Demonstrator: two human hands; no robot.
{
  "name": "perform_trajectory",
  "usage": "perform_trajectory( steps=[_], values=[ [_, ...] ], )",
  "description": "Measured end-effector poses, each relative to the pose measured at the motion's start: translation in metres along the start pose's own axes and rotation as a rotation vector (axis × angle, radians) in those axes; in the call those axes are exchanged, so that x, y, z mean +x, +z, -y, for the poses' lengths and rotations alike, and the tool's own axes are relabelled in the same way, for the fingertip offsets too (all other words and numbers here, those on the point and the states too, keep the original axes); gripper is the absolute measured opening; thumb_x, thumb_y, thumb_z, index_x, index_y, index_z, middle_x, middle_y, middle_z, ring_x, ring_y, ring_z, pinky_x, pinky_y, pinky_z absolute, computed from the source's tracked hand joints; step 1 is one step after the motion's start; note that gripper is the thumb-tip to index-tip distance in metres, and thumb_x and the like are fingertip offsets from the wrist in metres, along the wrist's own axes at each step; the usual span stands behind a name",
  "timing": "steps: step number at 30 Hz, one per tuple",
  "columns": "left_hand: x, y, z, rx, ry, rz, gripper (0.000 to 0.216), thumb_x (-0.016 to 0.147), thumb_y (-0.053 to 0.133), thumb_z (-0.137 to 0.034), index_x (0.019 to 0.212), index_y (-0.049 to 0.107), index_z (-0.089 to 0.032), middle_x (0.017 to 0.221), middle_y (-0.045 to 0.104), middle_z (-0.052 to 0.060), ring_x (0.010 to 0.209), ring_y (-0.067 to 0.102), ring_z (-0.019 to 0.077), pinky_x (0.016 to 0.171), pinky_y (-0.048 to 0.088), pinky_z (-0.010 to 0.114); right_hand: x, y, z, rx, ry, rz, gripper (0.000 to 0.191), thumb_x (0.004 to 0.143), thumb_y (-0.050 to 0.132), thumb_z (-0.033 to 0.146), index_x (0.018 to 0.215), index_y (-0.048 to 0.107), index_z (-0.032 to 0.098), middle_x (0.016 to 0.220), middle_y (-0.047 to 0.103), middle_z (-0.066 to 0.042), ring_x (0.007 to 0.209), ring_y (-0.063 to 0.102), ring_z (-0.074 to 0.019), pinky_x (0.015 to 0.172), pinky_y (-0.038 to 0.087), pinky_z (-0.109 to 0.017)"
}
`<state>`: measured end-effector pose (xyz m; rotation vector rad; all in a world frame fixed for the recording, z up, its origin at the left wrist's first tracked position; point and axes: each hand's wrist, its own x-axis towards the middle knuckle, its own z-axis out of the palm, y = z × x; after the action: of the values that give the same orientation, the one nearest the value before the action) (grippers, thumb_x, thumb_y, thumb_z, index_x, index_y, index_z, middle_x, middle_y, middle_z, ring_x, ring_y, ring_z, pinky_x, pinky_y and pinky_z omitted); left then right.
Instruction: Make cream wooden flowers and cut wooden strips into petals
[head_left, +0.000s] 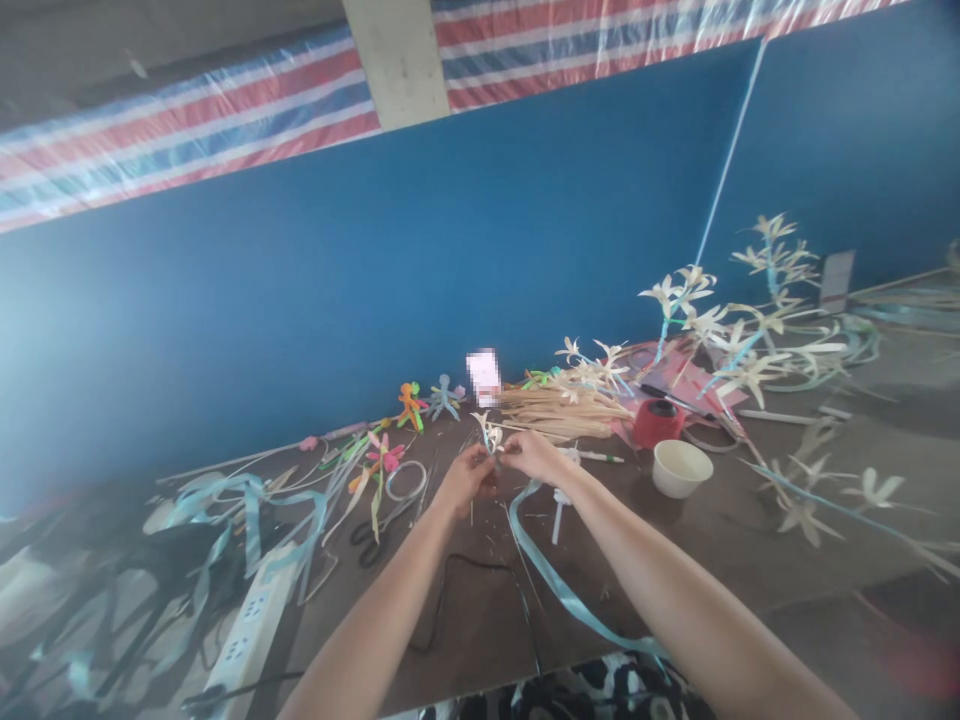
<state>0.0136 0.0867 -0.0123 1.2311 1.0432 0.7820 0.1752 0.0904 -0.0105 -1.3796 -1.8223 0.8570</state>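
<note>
Both my arms reach forward over a dark worktable (750, 560). My left hand (466, 478) and my right hand (534, 456) meet at the middle, fingers pinched on a small pale straw flower (489, 433) held between them. A light blue ribbon (559, 585) trails from under my right hand toward the table's near edge. Black scissors (375, 530) lie on the table left of my left hand.
A pile of straw strips (559, 410), a red tape roll (658, 422) and a white bowl (680, 467) sit right of the hands. Straw flower sprays (750, 330) stand at the right. A white power strip (247, 630), blue ribbons (247, 510) and colourful figures (410, 405) lie left. A blue wall (375, 300) stands behind.
</note>
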Motion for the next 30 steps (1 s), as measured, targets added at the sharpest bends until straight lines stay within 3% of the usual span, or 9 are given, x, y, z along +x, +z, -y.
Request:
perform_trajectory(
  steps=[7, 15, 19, 21, 22, 26, 28, 30],
  values=[
    [0.009, -0.001, 0.015, 0.154, 0.088, -0.157, 0.023, 0.067, 0.056, -0.036, 0.079, 0.048, -0.018, 0.057, 0.058, -0.002, 0.052, 0.06, 0.0139, 0.045, 0.046, 0.023, -0.013, 0.003, 0.002, -0.104, 0.075, -0.062, 0.017, 0.068, 0.051, 0.024, 0.067, 0.066, 0.016, 0.067, 0.065, -0.005, 0.066, 0.057, -0.0164, 0.059, 0.035, -0.022],
    [0.016, -0.012, 0.021, 0.307, 0.171, -0.326, 0.014, 0.07, 0.054, -0.028, 0.077, 0.051, -0.016, 0.057, 0.059, 0.001, 0.049, 0.06, 0.0136, 0.042, 0.045, 0.021, -0.054, -0.002, -0.006, -0.085, 0.144, -0.037, 0.026, 0.074, 0.042, 0.024, 0.069, 0.065, 0.014, 0.056, 0.06, -0.001, 0.051, 0.052, -0.011, 0.045, 0.031, -0.018],
    [0.019, -0.02, 0.018, 0.284, 0.178, -0.376, 0.013, 0.07, 0.054, -0.027, 0.076, 0.05, -0.016, 0.061, 0.06, 0.002, 0.05, 0.06, 0.014, 0.045, 0.046, 0.023, -0.088, -0.021, -0.012, -0.075, 0.128, 0.09, 0.032, 0.077, 0.04, 0.029, 0.061, 0.063, 0.014, 0.049, 0.058, 0.0, 0.046, 0.05, -0.0097, 0.046, 0.032, -0.018],
    [0.018, -0.025, 0.014, 0.261, 0.176, -0.387, 0.012, 0.071, 0.053, -0.027, 0.076, 0.05, -0.017, 0.062, 0.06, 0.002, 0.051, 0.061, 0.0143, 0.047, 0.048, 0.024, -0.104, -0.038, -0.016, -0.149, 0.091, 0.204, 0.032, 0.076, 0.045, 0.036, 0.058, 0.062, 0.016, 0.053, 0.06, 0.0, 0.049, 0.052, -0.0111, 0.048, 0.033, -0.019],
    [0.017, -0.027, 0.011, 0.251, 0.174, -0.389, 0.013, 0.071, 0.053, -0.028, 0.076, 0.05, -0.017, 0.062, 0.059, 0.001, 0.052, 0.061, 0.0145, 0.048, 0.048, 0.025, -0.109, -0.046, -0.019, -0.227, 0.097, 0.175, 0.031, 0.075, 0.046, 0.039, 0.061, 0.063, 0.018, 0.058, 0.062, -0.001, 0.053, 0.054, -0.0126, 0.05, 0.034, -0.021],
    [0.008, -0.029, -0.003, 0.218, 0.178, -0.371, 0.016, 0.067, 0.057, -0.03, 0.074, 0.052, -0.016, 0.061, 0.059, 0.001, 0.057, 0.061, 0.0157, 0.048, 0.048, 0.024, -0.11, -0.067, -0.033, -0.549, 0.273, -0.152, 0.032, 0.074, 0.045, 0.044, 0.092, 0.061, 0.023, 0.089, 0.062, -0.005, 0.081, 0.056, -0.0203, 0.066, 0.037, -0.026],
    [0.003, -0.026, -0.009, 0.178, 0.171, -0.341, 0.016, 0.067, 0.058, -0.029, 0.073, 0.052, -0.016, 0.06, 0.059, 0.001, 0.057, 0.061, 0.0155, 0.048, 0.047, 0.023, -0.104, -0.063, -0.041, -0.642, 0.3, -0.132, 0.039, 0.071, 0.048, 0.042, 0.101, 0.056, 0.02, 0.099, 0.057, -0.009, 0.091, 0.052, -0.0231, 0.072, 0.036, -0.028],
    [-0.001, -0.023, -0.011, 0.135, 0.156, -0.325, 0.015, 0.067, 0.058, -0.028, 0.071, 0.051, -0.016, 0.06, 0.058, 0.0, 0.057, 0.061, 0.0147, 0.048, 0.047, 0.022, -0.097, -0.052, -0.049, -0.681, 0.296, -0.027, 0.042, 0.068, 0.052, 0.039, 0.104, 0.053, 0.017, 0.102, 0.054, -0.011, 0.095, 0.05, -0.0245, 0.074, 0.036, -0.03]
  ],
)
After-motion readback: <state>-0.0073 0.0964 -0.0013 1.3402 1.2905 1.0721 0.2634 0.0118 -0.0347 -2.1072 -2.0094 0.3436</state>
